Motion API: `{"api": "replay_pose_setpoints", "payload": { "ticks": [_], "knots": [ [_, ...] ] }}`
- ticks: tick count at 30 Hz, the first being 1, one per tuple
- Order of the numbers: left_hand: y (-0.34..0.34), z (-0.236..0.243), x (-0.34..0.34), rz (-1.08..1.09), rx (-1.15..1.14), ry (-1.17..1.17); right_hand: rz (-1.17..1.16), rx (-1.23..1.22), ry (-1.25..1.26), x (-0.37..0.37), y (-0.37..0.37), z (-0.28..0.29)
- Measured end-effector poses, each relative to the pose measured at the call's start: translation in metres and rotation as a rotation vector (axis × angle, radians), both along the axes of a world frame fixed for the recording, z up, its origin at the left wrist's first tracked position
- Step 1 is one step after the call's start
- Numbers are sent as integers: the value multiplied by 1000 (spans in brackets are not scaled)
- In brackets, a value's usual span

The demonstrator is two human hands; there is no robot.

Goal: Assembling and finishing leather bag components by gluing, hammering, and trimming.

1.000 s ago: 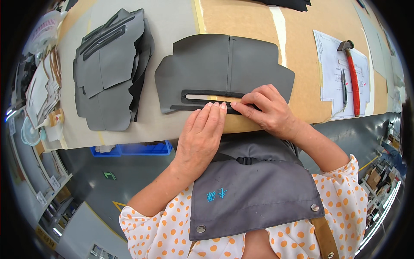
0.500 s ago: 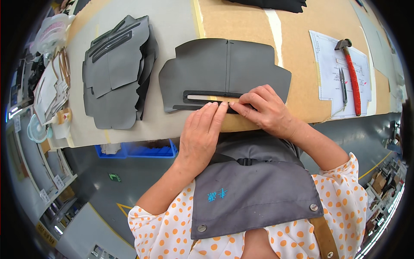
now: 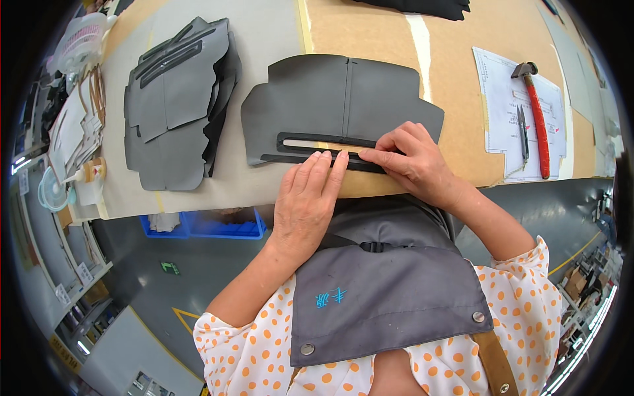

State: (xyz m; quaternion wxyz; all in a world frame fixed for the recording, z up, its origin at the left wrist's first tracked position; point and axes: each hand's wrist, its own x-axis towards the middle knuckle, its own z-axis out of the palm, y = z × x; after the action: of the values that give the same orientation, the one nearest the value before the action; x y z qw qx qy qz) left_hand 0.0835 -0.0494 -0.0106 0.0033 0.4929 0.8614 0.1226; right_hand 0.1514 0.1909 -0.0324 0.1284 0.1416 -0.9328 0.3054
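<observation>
A flat grey cut piece [image 3: 300, 99] lies before me on the worktable, with a long narrow slot edged in black strips [image 3: 317, 165] along its near part. My left hand [image 3: 307, 204] rests open, fingertips on the lower strip left of my right hand. My right hand [image 3: 416, 168] is closed in a pinch on that strip near the slot's right part, fingers curled. To the left is an uneven stack of similar grey pieces [image 3: 168, 105]. At right, a red-handled hammer [image 3: 537, 119] and small thread snips [image 3: 523, 132] lie on a printed paper pattern [image 3: 495, 92].
The worktable [image 3: 462, 33] has black pieces [image 3: 416, 5] at the back. At its left end are paper patterns [image 3: 72, 132], a white basket [image 3: 79, 39], a light-blue container [image 3: 51, 188] and a small bottle [image 3: 92, 173]. Blue bins [image 3: 224, 228] stand below; a shelving unit [image 3: 53, 257] is at left.
Both hands have shifted slightly upward; my right thumb has moved a little to the right along the strip, widening the gap from my left fingertips.
</observation>
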Motion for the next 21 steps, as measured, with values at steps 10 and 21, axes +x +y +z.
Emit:
{"api": "replay_pose_setpoints", "payload": {
  "ticks": [10, 21],
  "knots": [
    [5, 5, 4, -3, -55, 32, 87, 190, 110, 5, 4, 4],
    [14, 5, 14, -8, -46, 27, 19, 1, -7, 10, 9, 3]
  ]
}}
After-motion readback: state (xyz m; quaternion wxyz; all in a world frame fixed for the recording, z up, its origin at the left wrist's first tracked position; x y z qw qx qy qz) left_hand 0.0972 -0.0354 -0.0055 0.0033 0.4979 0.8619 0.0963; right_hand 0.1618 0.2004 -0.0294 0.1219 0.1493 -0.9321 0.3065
